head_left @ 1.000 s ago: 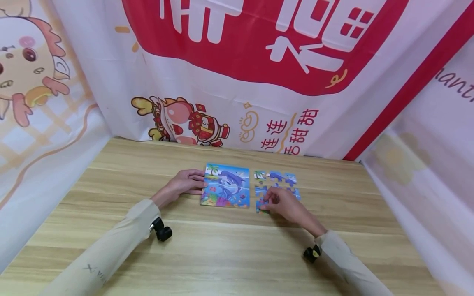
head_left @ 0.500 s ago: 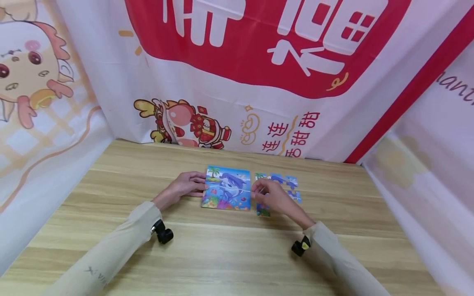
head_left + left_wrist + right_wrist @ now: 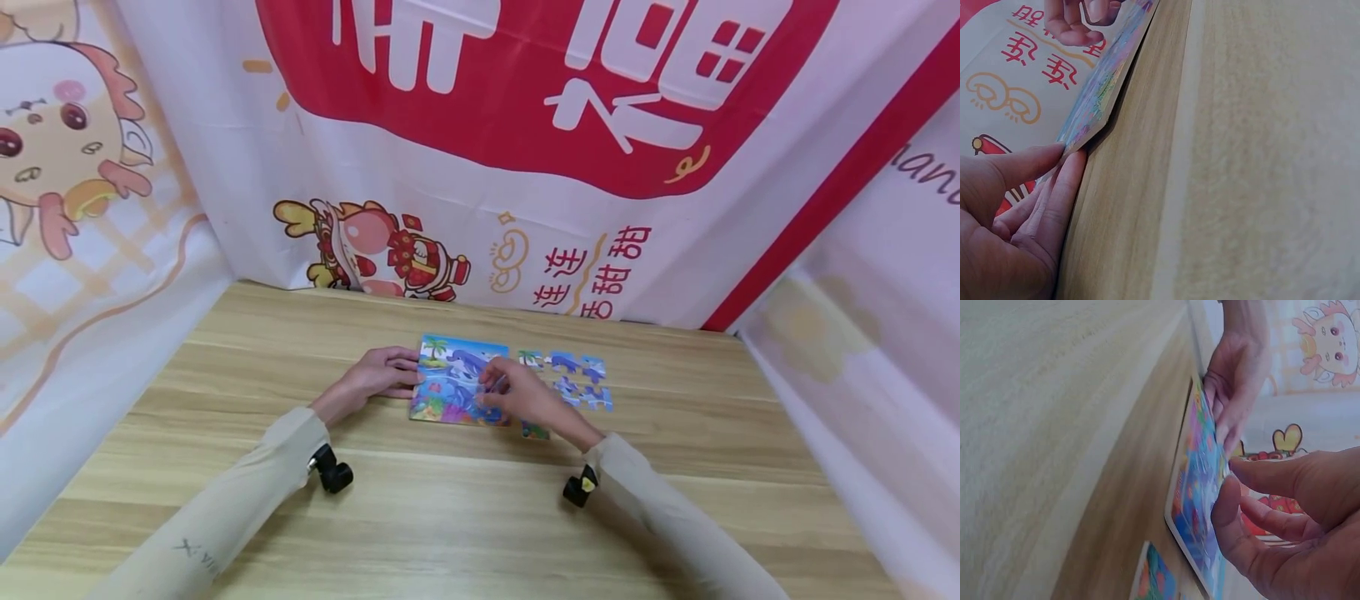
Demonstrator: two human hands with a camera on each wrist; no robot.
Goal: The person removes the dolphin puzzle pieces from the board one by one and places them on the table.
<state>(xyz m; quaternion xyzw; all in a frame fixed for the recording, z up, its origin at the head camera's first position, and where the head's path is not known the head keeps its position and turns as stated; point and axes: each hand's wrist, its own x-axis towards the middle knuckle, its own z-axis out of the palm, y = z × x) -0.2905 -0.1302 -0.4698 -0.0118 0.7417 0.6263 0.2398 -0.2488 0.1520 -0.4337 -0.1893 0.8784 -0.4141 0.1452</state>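
Observation:
A square dolphin puzzle board point(image 3: 446, 400) lies on the wooden table. At its left edge is my left hand point(image 3: 375, 375); in the left wrist view the thumb point(image 3: 1035, 161) lies on top of the edge and a finger beneath, pinching it. My right hand point(image 3: 525, 393) is over the board's right half, thumb and index finger together. Between those fingertips point(image 3: 1227, 494) is a small puzzle piece, mostly hidden. To the right lie several loose puzzle pieces point(image 3: 566, 389) in loose rows, some behind my right hand; one corner piece point(image 3: 1155, 575) shows in the right wrist view.
The wooden table point(image 3: 435, 517) runs toward me in front of the board. A printed white and red cloth point(image 3: 465, 175) hangs along its back edge, with more cloth at the left and right sides. A small black camera point(image 3: 332, 468) sits on my left wrist.
My right hand has moved left from the loose pieces to above the board's right half, its fingertips pinched. My left hand stays at the board's left edge.

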